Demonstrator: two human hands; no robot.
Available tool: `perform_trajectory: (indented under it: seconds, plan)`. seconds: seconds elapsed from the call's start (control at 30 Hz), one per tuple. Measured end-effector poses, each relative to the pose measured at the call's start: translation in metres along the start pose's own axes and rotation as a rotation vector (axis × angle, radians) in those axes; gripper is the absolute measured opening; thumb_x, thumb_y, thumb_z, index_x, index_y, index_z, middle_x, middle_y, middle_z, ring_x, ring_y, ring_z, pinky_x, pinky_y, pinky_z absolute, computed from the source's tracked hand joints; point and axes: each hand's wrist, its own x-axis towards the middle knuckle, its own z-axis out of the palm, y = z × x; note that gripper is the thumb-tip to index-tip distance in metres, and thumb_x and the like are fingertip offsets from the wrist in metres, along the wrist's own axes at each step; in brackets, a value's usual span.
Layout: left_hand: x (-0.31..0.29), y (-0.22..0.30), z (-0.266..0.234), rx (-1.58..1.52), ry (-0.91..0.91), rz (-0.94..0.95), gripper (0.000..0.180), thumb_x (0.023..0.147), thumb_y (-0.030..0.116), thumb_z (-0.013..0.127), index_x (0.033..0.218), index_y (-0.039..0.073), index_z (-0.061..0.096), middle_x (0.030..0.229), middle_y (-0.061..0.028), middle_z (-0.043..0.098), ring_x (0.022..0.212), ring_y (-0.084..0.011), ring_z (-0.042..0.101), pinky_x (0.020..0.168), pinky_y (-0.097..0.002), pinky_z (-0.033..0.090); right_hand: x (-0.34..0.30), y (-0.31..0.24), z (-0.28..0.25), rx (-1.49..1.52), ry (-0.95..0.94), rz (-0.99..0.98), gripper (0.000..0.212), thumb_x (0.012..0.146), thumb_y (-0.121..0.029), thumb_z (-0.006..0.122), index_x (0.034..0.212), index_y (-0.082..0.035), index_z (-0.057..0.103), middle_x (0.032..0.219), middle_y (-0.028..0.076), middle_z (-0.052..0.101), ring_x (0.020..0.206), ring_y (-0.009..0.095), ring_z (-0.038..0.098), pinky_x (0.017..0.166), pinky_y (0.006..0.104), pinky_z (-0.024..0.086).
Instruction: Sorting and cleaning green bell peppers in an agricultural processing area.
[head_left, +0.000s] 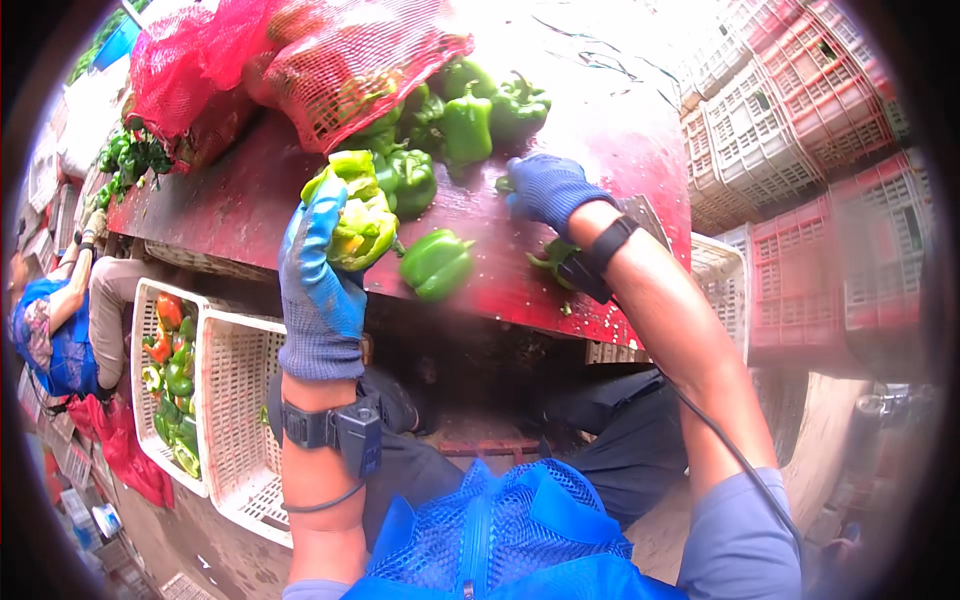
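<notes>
My left hand [325,265], in a blue-and-grey work glove, grips a pale green bell pepper [362,225] that looks broken open. Over the red tabletop [600,180], my right hand [555,190] is curled closed in a dark blue glove. A small green piece [504,185] shows at its fingertips; whatever lies inside the fist is hidden. Between my hands one whole green bell pepper [437,264] rests near the table's front edge. Several more green peppers [468,128] are heaped beyond it. Green scraps [552,260] lie below my right wrist.
Red mesh sacks [350,70] stand at the table's far left. On the lower left are a white crate of peppers [170,380] and another white crate [240,400]. Stacked crates [790,110] rise on the right. Another person [60,330] sits at far left.
</notes>
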Motion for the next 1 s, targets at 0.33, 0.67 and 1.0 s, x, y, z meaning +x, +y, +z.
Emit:
perform_trajectory:
  seconds: [0.33, 0.67, 1.0]
  plan:
    - [-0.001, 0.024, -0.023, -0.019, 0.151, 0.049, 0.040, 0.094, 0.029, 0.060, 0.128, 0.010, 0.059, 0.121, -0.0109, 0.064, 0.103, -0.0280, 0.067, 0.079, -0.0447, 0.060, 0.023, -0.013, 0.015, -0.024, 0.128, -0.005, 0.023, 0.085, -0.020, 0.059, 0.096, -0.002, 0.068, 0.100, 0.022, 0.069, 0.095, 0.036, 0.068, 0.082, 0.0475, 0.054]
    - [-0.001, 0.010, -0.019, -0.044, 0.035, -0.031, 0.039, 0.094, 0.029, 0.061, 0.127, 0.008, 0.061, 0.116, -0.0098, 0.065, 0.100, -0.0234, 0.067, 0.079, -0.0391, 0.060, -0.012, 0.007, -0.029, 1.264, -0.035, 0.252, 0.024, 0.085, -0.014, 0.064, 0.107, -0.005, 0.064, 0.090, 0.006, 0.067, 0.069, 0.013, 0.064, 0.052, 0.0285, 0.054]
    - [-0.019, 0.042, -0.062, -0.117, 0.080, 0.023, 0.036, 0.094, 0.030, 0.061, 0.123, 0.008, 0.062, 0.112, -0.0099, 0.067, 0.095, -0.0235, 0.068, 0.079, -0.0435, 0.059, -0.046, -0.115, -0.089, 1.571, -0.182, -0.320, 0.024, 0.090, -0.019, 0.062, 0.107, -0.003, 0.064, 0.090, 0.004, 0.066, 0.075, 0.014, 0.066, 0.060, 0.0301, 0.057]
